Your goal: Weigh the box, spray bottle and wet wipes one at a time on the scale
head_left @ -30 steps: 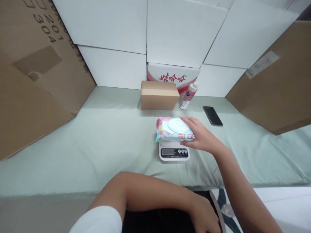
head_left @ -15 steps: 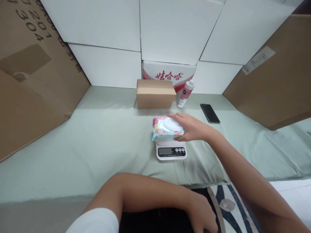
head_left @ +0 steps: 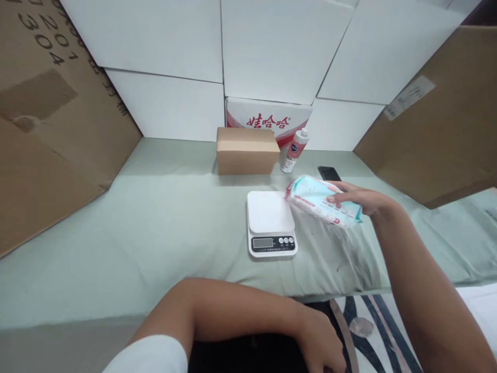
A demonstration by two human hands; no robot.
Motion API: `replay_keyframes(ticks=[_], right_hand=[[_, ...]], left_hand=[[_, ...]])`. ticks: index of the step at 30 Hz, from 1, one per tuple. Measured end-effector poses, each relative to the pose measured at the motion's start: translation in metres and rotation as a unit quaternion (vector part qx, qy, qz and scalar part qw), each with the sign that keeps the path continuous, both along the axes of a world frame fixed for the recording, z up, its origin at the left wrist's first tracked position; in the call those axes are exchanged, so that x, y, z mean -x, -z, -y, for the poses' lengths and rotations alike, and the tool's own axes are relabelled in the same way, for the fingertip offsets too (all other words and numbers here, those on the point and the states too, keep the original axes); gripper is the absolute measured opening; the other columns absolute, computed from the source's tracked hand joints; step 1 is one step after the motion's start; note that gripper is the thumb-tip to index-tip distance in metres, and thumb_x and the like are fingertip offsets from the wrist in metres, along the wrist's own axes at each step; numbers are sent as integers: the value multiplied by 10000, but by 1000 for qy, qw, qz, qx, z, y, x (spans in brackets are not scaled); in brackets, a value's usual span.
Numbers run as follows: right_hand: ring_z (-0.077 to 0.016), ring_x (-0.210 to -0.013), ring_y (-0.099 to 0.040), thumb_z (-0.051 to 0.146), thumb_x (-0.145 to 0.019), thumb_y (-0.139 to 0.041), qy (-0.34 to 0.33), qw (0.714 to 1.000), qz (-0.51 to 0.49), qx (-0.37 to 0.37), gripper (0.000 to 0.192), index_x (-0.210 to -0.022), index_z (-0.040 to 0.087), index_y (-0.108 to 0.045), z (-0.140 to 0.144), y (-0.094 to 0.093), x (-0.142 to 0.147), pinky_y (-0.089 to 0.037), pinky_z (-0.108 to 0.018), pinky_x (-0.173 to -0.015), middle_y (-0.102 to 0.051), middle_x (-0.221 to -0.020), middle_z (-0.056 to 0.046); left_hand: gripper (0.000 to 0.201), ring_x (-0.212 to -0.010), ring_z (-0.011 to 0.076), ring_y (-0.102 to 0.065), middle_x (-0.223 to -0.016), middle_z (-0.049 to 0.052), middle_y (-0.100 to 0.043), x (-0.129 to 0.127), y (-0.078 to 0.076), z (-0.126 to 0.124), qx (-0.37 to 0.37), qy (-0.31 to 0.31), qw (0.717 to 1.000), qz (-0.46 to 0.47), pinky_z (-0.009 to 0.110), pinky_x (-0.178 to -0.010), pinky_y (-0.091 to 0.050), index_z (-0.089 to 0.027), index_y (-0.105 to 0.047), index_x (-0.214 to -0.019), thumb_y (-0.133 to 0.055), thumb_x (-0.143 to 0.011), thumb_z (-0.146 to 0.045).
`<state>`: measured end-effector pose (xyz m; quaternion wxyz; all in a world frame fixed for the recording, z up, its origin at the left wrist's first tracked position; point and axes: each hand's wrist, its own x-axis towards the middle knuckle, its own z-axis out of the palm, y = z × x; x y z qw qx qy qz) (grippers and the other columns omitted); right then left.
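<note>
Your tabletop [head_left: 155,217] has a pale green cloth over it. The white kitchen scale [head_left: 271,223] sits about mid-surface, with a brown cardboard box [head_left: 247,150] and a small white bottle [head_left: 294,150] at the back. A black phone [head_left: 328,172] lies flat to the right.

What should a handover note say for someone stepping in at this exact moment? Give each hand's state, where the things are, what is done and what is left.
Right hand: grips the wipes pack, tilted, in the air to the right of the scale.
Left hand: near the body, holding nothing visible.
Done: pack is off the scale; its platform is bare.
Left: pack not yet set down. The small carton, bottle and phone lie behind.
</note>
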<state>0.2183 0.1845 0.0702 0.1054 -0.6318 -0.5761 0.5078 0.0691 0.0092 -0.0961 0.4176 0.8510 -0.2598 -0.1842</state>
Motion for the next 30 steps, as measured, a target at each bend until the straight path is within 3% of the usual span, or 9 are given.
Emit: replay_keyframes(ticks=[2,5,8,12,17,20,23,26,30], right_hand=[[-317,-771,-757,528,-694,-860,73,997,13,-18,714,-1355,327,-678,3,8,-20,-608,-394,-524,-798,-1046,-96],[-382,-947,-762,573,-694,-847,148,984,62,-83,740,-1347,281,-656,-2,22,-25,-646,-470,-675,-761,-1205,-154],[-446,-1166,-697,567,-714,-818,206,932,240,-178,836,-1443,233,-581,-12,42,-2,-618,-573,-892,-651,-1398,-212],[-513,-1343,-569,557,-794,-728,186,859,405,-254,892,-1565,203,-454,-18,67,32,-471,-660,-1092,-549,-1474,-263],[-581,-1374,-486,690,-883,-588,180,852,412,-269,941,-1630,157,-376,-13,71,43,-394,-735,-1085,-483,-1530,-323],[-542,-1416,-448,625,-945,-538,94,828,377,-405,796,-1582,156,-444,-14,59,63,-358,-742,-1115,-483,-1553,-297],[-430,-1465,-443,504,-971,-564,-88,812,274,-507,666,-1559,204,-473,-32,41,105,-356,-638,-1197,-507,-1568,-217],[-393,-1530,-370,509,-914,-689,-210,804,234,-505,820,-1615,192,-404,-76,23,153,-326,-567,-1253,-426,-1644,-194],[-490,-1634,-98,633,-725,-876,-296,825,277,-394,1276,-1718,256,-169,-154,9,196,-119,-691,-1302,-175,-1778,-164]], left_hand=[[307,-593,189,-599,-610,13,-694,-1,0,0,3,5,1000,-2,294,-553,-375,-252,-681,-506,-689,-812,-274],[266,-597,193,-598,-613,11,-691,-4,3,1,4,10,1000,-15,299,-553,-377,-254,-687,-511,-714,-775,-265],[270,-590,197,-594,-605,9,-688,-6,8,2,6,7,1000,-20,302,-555,-382,-259,-685,-502,-710,-771,-272],[288,-572,191,-592,-580,-5,-689,-6,9,1,23,11,1000,-8,295,-561,-390,-270,-691,-491,-700,-779,-274],[350,-522,185,-570,-533,-8,-664,-6,7,1,23,4,1000,15,297,-557,-391,-269,-663,-448,-701,-796,-281],[267,-540,185,-592,-573,-10,-692,-9,11,2,23,16,1000,-6,296,-549,-397,-271,-695,-493,-725,-758,-261],[205,-563,190,-623,-599,-9,-713,-13,20,4,24,22,999,-10,298,-549,-417,-272,-722,-535,-734,-738,-252],[187,-602,198,-659,-612,-7,-726,-16,29,5,32,17,999,12,296,-563,-445,-272,-728,-546,-743,-732,-257],[210,-667,207,-686,-653,16,-732,-19,30,3,34,30,999,-1,288,-552,-435,-264,-726,-542,-747,-750,-283]])
